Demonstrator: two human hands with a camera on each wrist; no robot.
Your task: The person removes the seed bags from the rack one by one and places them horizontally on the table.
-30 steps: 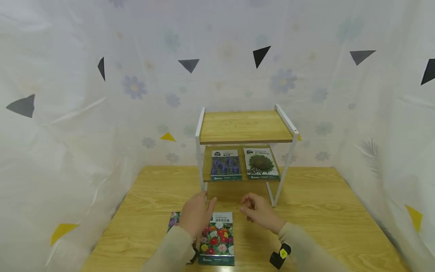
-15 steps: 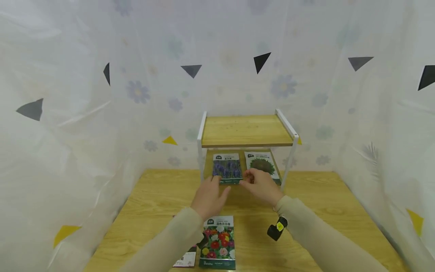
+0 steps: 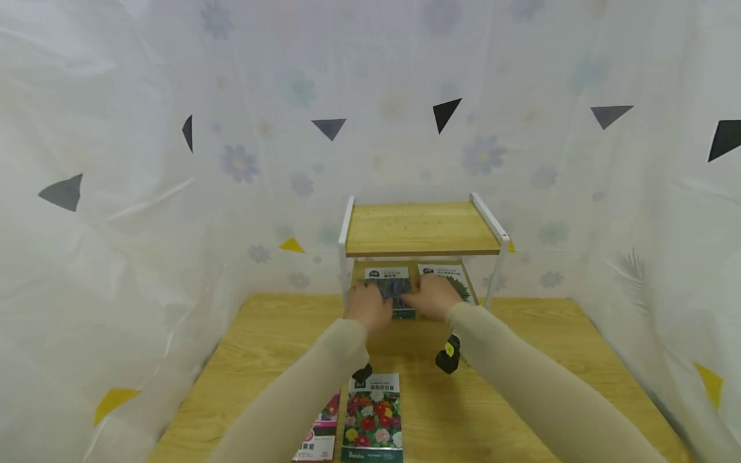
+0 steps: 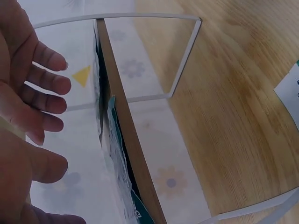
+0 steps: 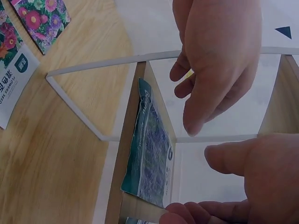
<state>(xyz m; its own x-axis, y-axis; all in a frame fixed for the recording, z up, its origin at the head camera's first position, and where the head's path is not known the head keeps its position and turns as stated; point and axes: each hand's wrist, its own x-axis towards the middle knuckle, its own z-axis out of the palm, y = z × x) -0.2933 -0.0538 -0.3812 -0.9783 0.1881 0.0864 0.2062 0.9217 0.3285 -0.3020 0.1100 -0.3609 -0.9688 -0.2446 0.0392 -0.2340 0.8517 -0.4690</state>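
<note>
- A flat, rectangular, purple-flowered packet (image 3: 396, 288) is carried on a brown wooden shelf (image 4: 138, 154).
- Left hand (image 3: 368, 307) and right hand (image 3: 434, 296) are held near it, fingers relaxed.

I've got pale creased sheeting (image 3: 388, 71) on the back and both sides; faded flower prints (image 3: 484, 155), dark triangles (image 3: 444, 113) and yellow triangles (image 3: 114, 404) on it. I see a wood-grain table (image 3: 538, 321) below; a white-framed, wood-topped shelf (image 3: 422, 228) stands on it; lighting looks soft.

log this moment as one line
purple packet: lower shelf; left hand: by left edge; right hand: by right edge; held: nothing
</note>
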